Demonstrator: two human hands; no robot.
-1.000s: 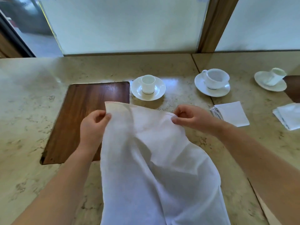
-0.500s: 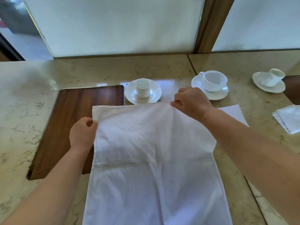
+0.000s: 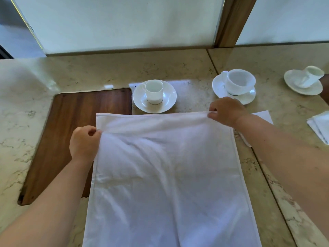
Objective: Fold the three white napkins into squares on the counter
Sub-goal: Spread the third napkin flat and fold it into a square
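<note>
Crowding the far side of the beige marble counter (image 3: pixel 187 68) are three white china cups on saucers: a small straight cup (image 3: pixel 154 92) just beyond the cloth's far edge, a wider cup (image 3: pixel 239 82) near the right hand, and a tilted cup (image 3: pixel 310 76) well off to the right. A dark wooden board (image 3: pixel 74 132) with rounded corners sits inset at the left, partly covered by the cloth. The large white napkin (image 3: pixel 165 175) — soft, hemmed, lightly wrinkled — lies spread on the counter toward the viewer. The left hand (image 3: pixel 83 141) has its grip pinched shut on the napkin's left edge; the right hand (image 3: pixel 226 111) pinches the far right corner. A folded napkin (image 3: pixel 265 116) peeks out behind the right forearm, and another folded napkin (image 3: pixel 320 125) lies at the right edge — flat, square-cornered.
</note>
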